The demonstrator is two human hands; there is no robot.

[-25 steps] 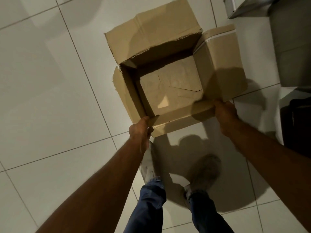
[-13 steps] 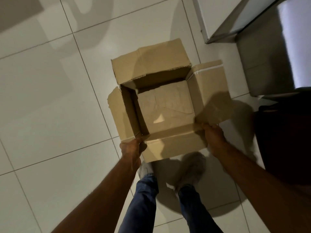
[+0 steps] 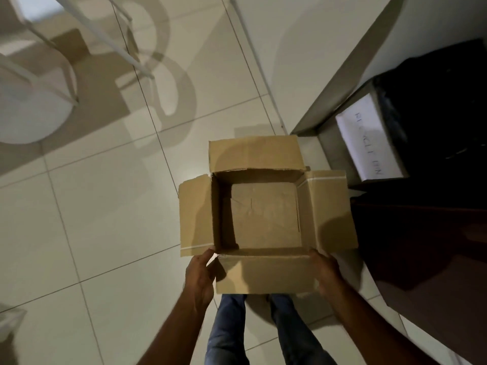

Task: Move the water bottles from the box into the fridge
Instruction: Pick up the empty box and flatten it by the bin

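Head view: both hands, left hand [image 3: 199, 279] and right hand [image 3: 325, 273], grip the empty box [image 3: 263, 214] above the floor [image 3: 105, 206]. No bottles show. A weak flap could bend and the box might slip.

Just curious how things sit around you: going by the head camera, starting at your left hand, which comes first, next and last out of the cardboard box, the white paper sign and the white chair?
1. cardboard box: touching the left hand, at its near corner.
2. white paper sign: off to the right, past the box.
3. white chair: far upper left of the floor.
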